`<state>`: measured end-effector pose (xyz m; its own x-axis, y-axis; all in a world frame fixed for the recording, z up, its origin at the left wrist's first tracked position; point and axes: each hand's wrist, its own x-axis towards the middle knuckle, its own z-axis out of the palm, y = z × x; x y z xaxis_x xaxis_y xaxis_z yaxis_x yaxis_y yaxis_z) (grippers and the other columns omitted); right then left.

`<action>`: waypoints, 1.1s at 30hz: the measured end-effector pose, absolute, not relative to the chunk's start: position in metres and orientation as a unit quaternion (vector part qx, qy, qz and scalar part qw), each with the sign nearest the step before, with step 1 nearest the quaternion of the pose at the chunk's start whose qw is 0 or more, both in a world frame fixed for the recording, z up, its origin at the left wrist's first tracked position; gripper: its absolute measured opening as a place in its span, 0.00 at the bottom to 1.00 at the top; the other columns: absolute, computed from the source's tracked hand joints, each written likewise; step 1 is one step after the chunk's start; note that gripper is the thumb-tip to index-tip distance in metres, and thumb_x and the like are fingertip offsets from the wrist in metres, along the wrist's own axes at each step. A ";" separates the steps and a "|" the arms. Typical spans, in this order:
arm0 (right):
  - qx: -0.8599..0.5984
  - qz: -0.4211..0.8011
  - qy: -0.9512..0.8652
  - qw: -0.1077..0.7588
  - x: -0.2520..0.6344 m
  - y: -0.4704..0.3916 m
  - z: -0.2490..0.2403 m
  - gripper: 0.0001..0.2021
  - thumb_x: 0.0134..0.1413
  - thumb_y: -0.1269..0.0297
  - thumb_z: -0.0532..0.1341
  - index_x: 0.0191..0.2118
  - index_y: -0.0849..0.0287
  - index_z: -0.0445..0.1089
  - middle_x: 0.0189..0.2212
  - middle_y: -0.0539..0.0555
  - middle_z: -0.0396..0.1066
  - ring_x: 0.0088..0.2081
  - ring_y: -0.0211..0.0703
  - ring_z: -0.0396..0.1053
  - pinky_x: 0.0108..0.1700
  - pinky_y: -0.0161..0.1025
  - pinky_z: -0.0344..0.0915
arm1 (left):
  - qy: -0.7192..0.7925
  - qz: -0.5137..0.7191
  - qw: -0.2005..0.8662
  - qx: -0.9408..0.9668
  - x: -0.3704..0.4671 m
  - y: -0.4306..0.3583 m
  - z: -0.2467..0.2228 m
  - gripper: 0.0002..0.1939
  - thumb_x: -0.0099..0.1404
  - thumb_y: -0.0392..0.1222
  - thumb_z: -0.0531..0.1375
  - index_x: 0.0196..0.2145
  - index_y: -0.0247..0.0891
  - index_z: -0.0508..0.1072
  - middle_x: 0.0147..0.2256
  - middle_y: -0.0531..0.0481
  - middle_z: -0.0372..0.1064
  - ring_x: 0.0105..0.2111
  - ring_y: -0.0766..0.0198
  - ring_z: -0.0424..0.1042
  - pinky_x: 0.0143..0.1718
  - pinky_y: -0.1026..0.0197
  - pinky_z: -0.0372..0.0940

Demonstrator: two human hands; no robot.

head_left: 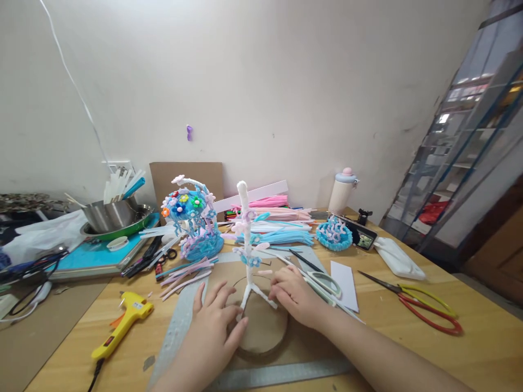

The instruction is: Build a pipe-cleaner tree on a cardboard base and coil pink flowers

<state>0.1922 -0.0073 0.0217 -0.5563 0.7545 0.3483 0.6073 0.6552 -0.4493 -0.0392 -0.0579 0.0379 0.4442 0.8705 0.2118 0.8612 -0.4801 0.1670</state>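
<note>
A white fuzzy stem (247, 245) stands upright with pink and blue flowers on it. Its base splits into legs that rest on a round brown cardboard disc (263, 329). At the disc's left edge, my left hand (216, 324) has its thumb and index finger at the left leg, the other fingers spread. On the right, my right hand (296, 294) touches the end of the right leg with its fingers curled together. Beneath the disc lie a cardboard sheet and a grey mat (281, 375).
A yellow glue gun (126, 321) lies left. Red-and-yellow scissors (429, 310) and a white power bank (400, 258) lie right. Behind stand a blue flowered piece (200, 242), pipe cleaner bundles (281, 237), a blue basket (334, 234) and a bottle (341, 193).
</note>
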 end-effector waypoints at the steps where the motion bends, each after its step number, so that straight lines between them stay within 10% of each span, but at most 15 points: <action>1: -0.393 0.141 -0.868 0.269 0.190 -0.007 0.020 0.15 0.61 0.70 0.46 0.32 0.55 0.69 0.35 0.51 0.71 0.41 0.42 0.66 0.52 0.49 0.51 | 0.507 0.140 0.020 0.850 -0.038 -0.055 0.038 0.13 0.67 0.48 0.50 0.40 0.48 0.73 0.53 0.50 0.65 0.59 0.49 0.53 0.58 0.31 0.37; 10: -0.370 0.201 -0.874 0.243 0.178 -0.020 0.017 0.09 0.56 0.72 0.49 0.39 0.53 0.62 0.55 0.51 0.64 0.61 0.44 0.51 0.62 0.60 0.28 | 0.440 0.103 0.046 0.891 -0.033 -0.045 0.007 0.36 0.66 0.57 0.48 0.65 0.42 0.40 0.64 0.43 0.44 0.64 0.51 0.42 0.61 0.38 0.39; 33: -0.370 0.211 -0.879 0.216 0.178 -0.018 0.021 0.10 0.57 0.73 0.48 0.40 0.54 0.62 0.53 0.53 0.65 0.62 0.40 0.48 0.62 0.58 0.22 | 0.415 0.131 0.036 0.900 -0.034 -0.041 0.003 0.43 0.62 0.62 0.51 0.64 0.37 0.40 0.63 0.39 0.47 0.64 0.48 0.42 0.61 0.35 0.38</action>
<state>0.1779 -0.0177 0.0214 -0.6328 0.7414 0.2233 0.5594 0.6372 -0.5302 -0.0337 -0.0411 0.0027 0.6209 0.7563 0.2059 0.7376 -0.6527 0.1732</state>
